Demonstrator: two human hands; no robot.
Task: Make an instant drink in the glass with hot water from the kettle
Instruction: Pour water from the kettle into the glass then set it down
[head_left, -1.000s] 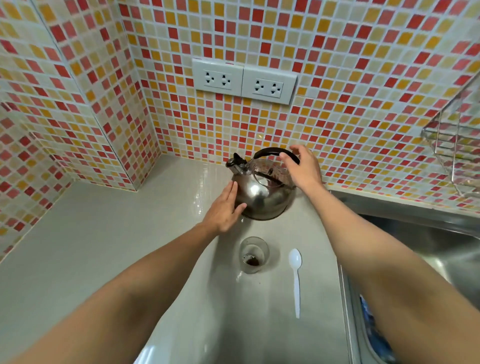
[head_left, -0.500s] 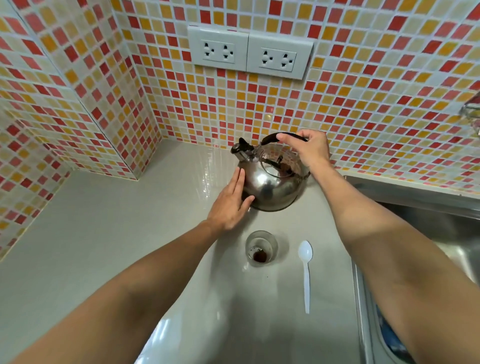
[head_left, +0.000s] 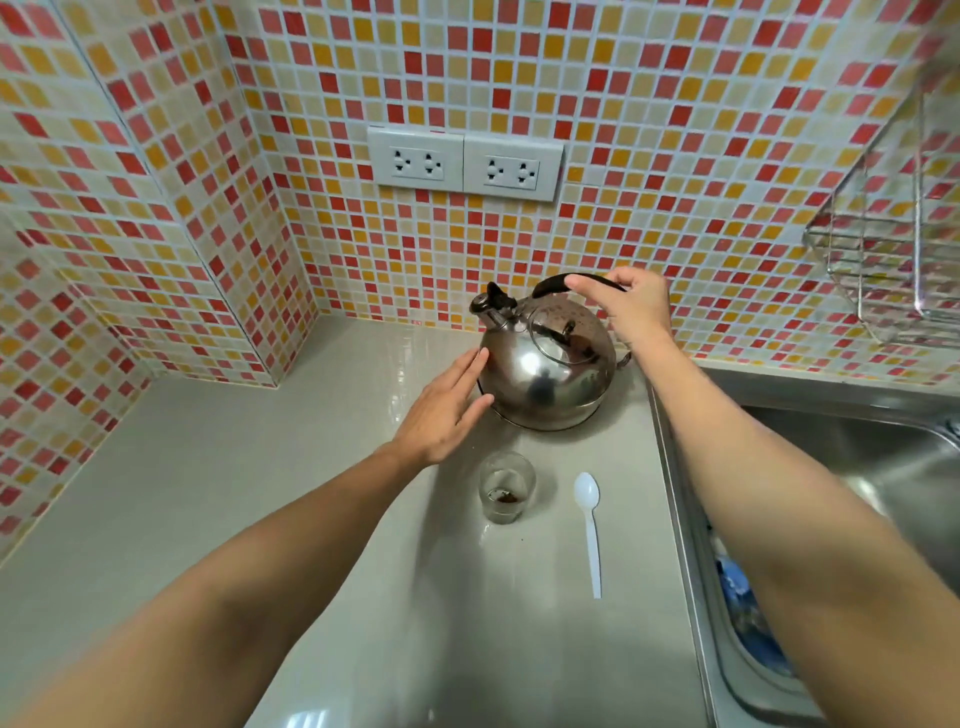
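A shiny steel kettle (head_left: 545, 379) with a black handle and capped spout stands on the grey counter (head_left: 260, 493) against the tiled wall. My right hand (head_left: 631, 304) is closed on the black handle over the lid. My left hand (head_left: 447, 408) lies flat and open, its fingertips touching the kettle's left side. In front of the kettle stands a small clear glass (head_left: 506, 487) with dark powder at its bottom. A white plastic spoon (head_left: 590, 527) lies to the right of the glass, bowl toward the kettle.
A steel sink (head_left: 857, 467) borders the counter on the right, with something blue (head_left: 743, 603) in it. A wire rack (head_left: 883, 260) hangs on the right wall. A double wall socket (head_left: 465, 163) sits above the kettle. Tiled walls close the back and left.
Both hands stay on the kettle and it keeps its place on the counter. The view has shifted, tilting up and down again. Glass and spoon have not moved.
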